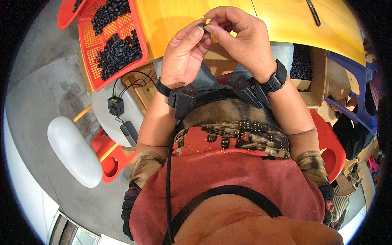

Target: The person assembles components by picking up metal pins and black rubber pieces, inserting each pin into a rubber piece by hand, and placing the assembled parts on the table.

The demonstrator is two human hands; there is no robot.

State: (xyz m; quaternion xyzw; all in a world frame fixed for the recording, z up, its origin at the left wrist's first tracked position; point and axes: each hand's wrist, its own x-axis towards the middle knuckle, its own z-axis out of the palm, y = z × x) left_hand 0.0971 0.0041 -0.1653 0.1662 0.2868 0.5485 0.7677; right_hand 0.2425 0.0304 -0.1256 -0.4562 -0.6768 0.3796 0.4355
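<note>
Above the near edge of the yellow table (171,16), my two hands meet at their fingertips. My left hand (185,51) is closed in a pinch round a small dark part (203,27), its palm partly turned up. From the other side, the thumb and forefinger of my right hand (245,41) pinch the same part. Most of the part is covered by the fingers, so its exact kind cannot be made out. A dark band with a black device sits on each wrist.
A red basket (92,51) of black rings and small black pieces stands at the left. A carton (318,77) with black parts is at the right, under the tabletop. A dark pen-like tool (313,12) lies far right. Cabled black boxes (116,107) rest on a grey stool.
</note>
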